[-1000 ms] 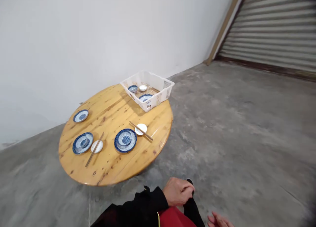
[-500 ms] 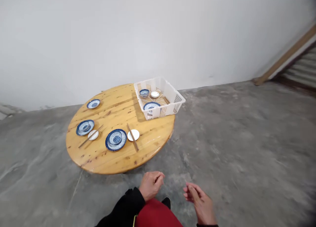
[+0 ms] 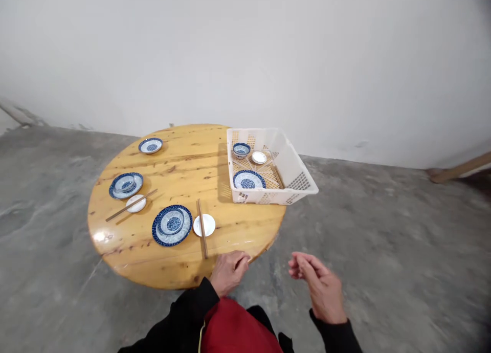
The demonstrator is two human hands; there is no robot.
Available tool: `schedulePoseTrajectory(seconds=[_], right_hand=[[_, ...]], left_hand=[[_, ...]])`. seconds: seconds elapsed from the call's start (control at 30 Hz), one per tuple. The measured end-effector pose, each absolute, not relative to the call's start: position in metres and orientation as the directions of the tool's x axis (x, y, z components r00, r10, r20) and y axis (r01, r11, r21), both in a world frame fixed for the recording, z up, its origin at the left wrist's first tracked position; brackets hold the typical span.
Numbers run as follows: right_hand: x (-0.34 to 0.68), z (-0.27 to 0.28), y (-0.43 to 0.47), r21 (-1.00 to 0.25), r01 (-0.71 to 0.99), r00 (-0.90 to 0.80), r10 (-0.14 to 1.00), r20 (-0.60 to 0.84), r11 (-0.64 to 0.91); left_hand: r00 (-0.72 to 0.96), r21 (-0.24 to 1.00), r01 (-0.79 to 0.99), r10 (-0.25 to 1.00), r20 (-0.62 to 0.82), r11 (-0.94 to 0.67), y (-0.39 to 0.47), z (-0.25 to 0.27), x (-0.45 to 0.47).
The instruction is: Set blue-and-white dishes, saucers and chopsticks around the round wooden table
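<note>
The left hand (image 3: 230,272), fingers curled closed, is at the near edge of the round wooden table (image 3: 240,235); contact is unclear. Just beyond it, chopsticks (image 3: 202,229) lie across a white saucer (image 3: 209,225); to its left, a patterned bowl (image 3: 172,221) sits on a blue-rimmed plate (image 3: 155,231). The right hand (image 3: 318,286), loosely half-open, hangs over the floor (image 3: 383,271). Beyond both hands stands a white plastic basket (image 3: 264,197) of crockery.

Glossy wooden table (image 3: 187,184), smooth plastic basket (image 3: 295,161), glazed plates (image 3: 180,238), matt floor (image 3: 383,250).
</note>
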State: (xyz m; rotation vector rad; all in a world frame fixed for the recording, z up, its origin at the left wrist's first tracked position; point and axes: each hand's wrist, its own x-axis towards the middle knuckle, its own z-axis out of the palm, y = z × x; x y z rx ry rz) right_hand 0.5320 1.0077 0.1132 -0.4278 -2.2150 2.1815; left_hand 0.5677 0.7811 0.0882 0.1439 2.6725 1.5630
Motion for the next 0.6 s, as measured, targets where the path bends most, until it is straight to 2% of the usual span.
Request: schedulePoseTrajectory(seconds=[0.17,0.3,0.4,0.53,0.6], right_hand=[[0.452,0.156,1.019,-0.986,0.021,-0.993,0.114,-0.001,0.168],[0.375,0.185,1.020,-0.954,-0.091,-0.995,0.004,0.097,0.285],[0.304,0.194,1.016,-0.924,-0.126,-0.991,-0.078,0.104,0.362],[0.201,0.183,1.003,-0.870,-0.140,-0.979,-0.199,0.049,0.473],[0.151,0.172,0.995,-0.851,-0.113,-0.969,-0.246,-0.020,0.512]], left_hand=[[-0.999,0.910,0.033,0.037,0.020,0.413,0.771,0.103,0.526],[-0.990,0.869,0.105,-0.036,0.139,0.483,0.750,0.142,0.469],[-0.979,0.837,0.139,-0.053,0.196,0.529,0.739,0.176,0.412],[-0.995,0.900,0.055,-0.049,0.084,0.432,0.738,0.199,0.321],[-0.995,0.939,-0.024,-0.095,0.009,0.342,0.743,0.198,0.271]])
